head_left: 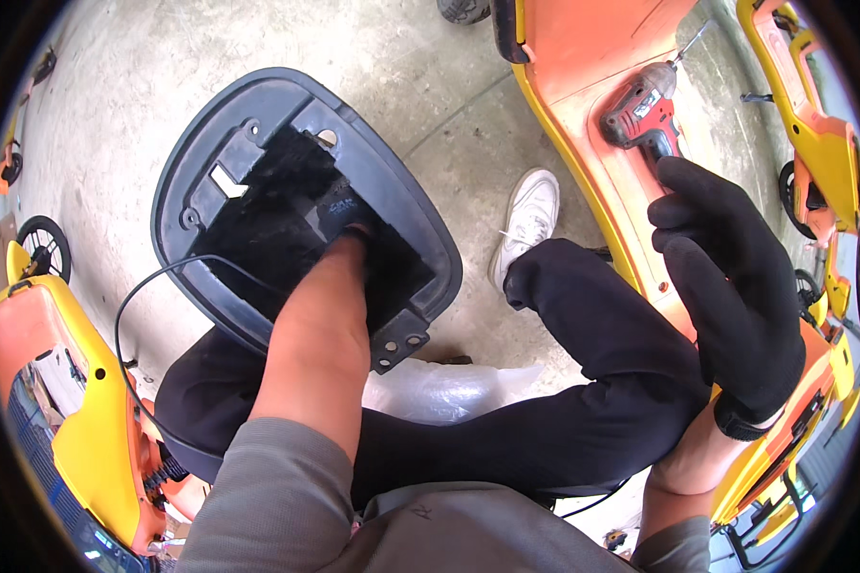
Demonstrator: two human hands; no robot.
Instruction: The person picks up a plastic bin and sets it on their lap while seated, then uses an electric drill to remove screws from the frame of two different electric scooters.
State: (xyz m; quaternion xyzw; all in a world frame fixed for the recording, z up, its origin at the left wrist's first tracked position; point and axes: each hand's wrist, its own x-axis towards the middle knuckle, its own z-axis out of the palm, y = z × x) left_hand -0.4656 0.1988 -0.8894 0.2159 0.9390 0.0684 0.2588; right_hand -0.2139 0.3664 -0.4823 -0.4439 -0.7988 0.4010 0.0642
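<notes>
A grey-black plastic housing (196, 191) with a hollow middle rests tilted over my left leg. My left hand (354, 227) reaches deep into it, over a small dark labelled patch; its fingers are hidden in shadow. A thin black cable (139, 293) runs out of the housing. My right hand (726, 263), in a black glove, is raised at the right with loosely bent fingers. Its fingertips are just beside the handle of a red and grey cordless drill (640, 110) lying on an orange and yellow body panel (592, 53); I cannot tell if they touch it.
Orange and yellow vehicles stand at the left (86, 420) and right (812, 153). A spoked wheel (43, 244) is at the left. My white shoe (530, 210) is on the concrete floor (440, 143). A translucent plastic bag (449, 392) lies below the housing, between my legs.
</notes>
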